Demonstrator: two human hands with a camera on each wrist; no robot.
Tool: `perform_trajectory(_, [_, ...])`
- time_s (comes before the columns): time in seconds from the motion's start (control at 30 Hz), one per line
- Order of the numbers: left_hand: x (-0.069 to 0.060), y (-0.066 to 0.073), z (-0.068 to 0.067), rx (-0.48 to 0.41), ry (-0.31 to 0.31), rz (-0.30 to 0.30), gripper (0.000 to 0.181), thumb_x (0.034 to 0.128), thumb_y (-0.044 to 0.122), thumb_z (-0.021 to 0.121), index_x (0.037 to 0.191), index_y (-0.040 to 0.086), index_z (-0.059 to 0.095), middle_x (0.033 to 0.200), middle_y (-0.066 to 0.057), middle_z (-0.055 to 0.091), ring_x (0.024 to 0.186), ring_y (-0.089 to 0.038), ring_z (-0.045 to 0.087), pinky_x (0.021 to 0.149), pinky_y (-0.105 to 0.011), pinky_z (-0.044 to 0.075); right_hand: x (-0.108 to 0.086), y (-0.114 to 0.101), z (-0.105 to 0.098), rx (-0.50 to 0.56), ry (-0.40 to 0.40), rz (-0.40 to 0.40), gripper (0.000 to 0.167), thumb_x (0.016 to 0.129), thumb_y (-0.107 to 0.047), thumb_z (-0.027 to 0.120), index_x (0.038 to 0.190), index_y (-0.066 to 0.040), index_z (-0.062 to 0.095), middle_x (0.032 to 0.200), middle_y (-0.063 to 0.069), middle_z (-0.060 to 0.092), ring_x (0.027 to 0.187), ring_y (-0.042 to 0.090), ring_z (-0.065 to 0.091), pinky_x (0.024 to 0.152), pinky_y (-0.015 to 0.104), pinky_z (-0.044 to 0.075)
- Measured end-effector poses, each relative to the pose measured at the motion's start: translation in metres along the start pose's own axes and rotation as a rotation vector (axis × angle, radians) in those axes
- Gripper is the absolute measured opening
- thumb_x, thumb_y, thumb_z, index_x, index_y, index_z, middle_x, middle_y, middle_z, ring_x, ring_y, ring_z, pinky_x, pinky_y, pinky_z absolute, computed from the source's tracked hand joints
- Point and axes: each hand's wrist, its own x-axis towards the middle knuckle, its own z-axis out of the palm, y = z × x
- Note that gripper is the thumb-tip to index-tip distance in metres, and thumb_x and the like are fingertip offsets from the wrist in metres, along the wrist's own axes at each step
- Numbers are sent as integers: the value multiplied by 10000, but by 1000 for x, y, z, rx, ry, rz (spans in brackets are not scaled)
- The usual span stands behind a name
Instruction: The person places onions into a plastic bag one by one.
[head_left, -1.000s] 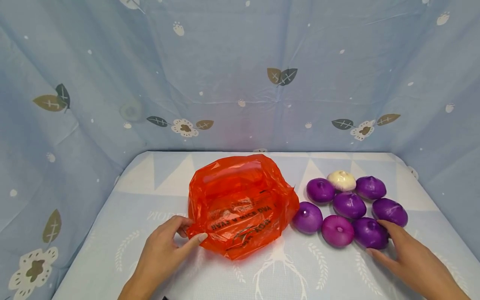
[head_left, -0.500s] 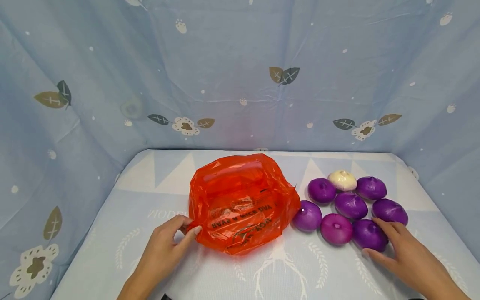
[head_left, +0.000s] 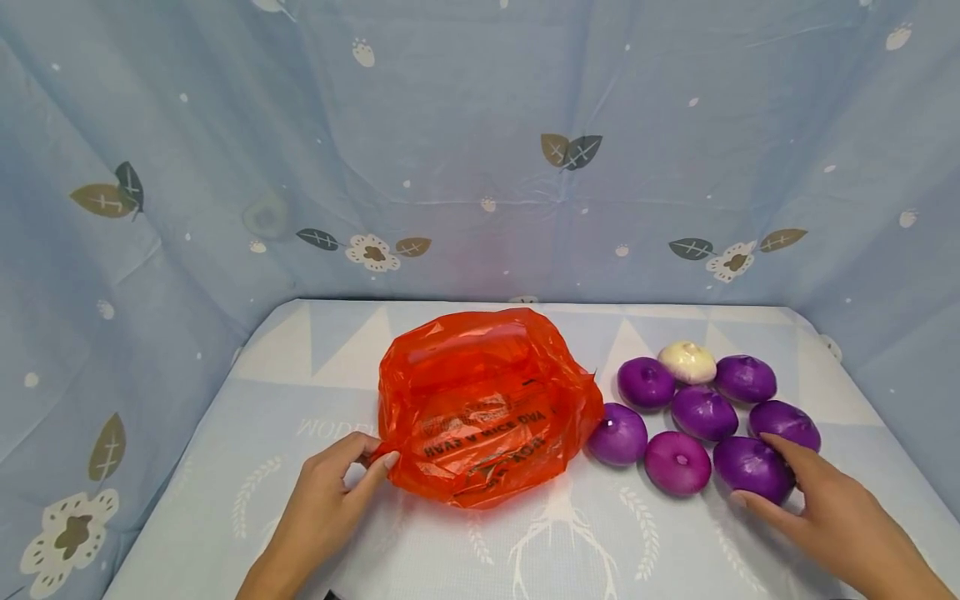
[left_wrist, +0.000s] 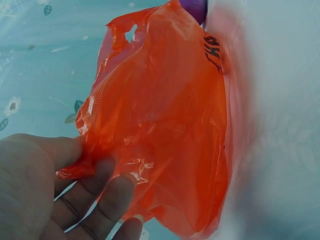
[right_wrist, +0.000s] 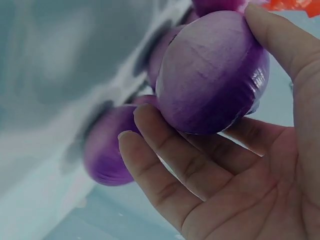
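My left hand [head_left: 330,500] pinches the near left edge of a red plastic bag [head_left: 480,417]. The bag stands partly opened, its mouth gaping upward, with dark printing on its side. In the left wrist view the thumb and fingers hold a gathered corner of the bag [left_wrist: 160,115]. At the right, my right hand [head_left: 840,517] grips a purple onion [head_left: 752,469] between thumb and fingers. The right wrist view shows the held onion [right_wrist: 210,75] against the thumb and fingertips, with another purple onion [right_wrist: 107,150] beyond the fingers. The bag's inside is partly hidden.
Several more purple onions lie close together, among them a reddish-purple onion [head_left: 677,463] and a lighter onion [head_left: 618,435] touching or near the bag's right side. A white onion [head_left: 687,362] sits at the back. A patterned curtain [head_left: 480,150] hangs behind the table [head_left: 255,417].
My right hand has closed around the nearest purple onion and shifted it slightly right, away from its neighbour. The left hand keeps its pinch, its thumb having drawn back slightly along the bag's edge.
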Motion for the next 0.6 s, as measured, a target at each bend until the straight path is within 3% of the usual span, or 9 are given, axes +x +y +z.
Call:
perform_trajectory(0.17, [0, 0, 1, -12, 1, 12, 288, 882, 71, 843, 955, 288, 669, 862, 227, 624, 811, -16, 626, 712, -327, 588, -1, -6, -10, -11, 39, -26, 1008, 844, -584, 825, 1448, 133, 454, 1361, 442, 493, 1155, 648, 529, 879, 753, 455])
perform_trajectory(0.43, [-1, 0, 1, -29, 6, 37, 296, 886, 69, 839, 953, 302, 669, 844, 220, 603, 775, -19, 589, 670, -260, 526, 0, -25, -20, -23, 1, -19, 1054, 843, -667, 775, 1457, 124, 447, 1352, 424, 513, 1050, 608, 603, 797, 705, 524])
perform_trajectory(0.6, [-1, 0, 1, -48, 4, 53, 298, 892, 63, 833, 956, 304, 670, 846, 217, 602, 778, -22, 588, 678, -262, 529, 0, -43, -26, -15, -4, -55, 1076, 828, -698, 766, 1489, 89, 446, 1391, 386, 524, 1074, 588, 614, 810, 706, 525])
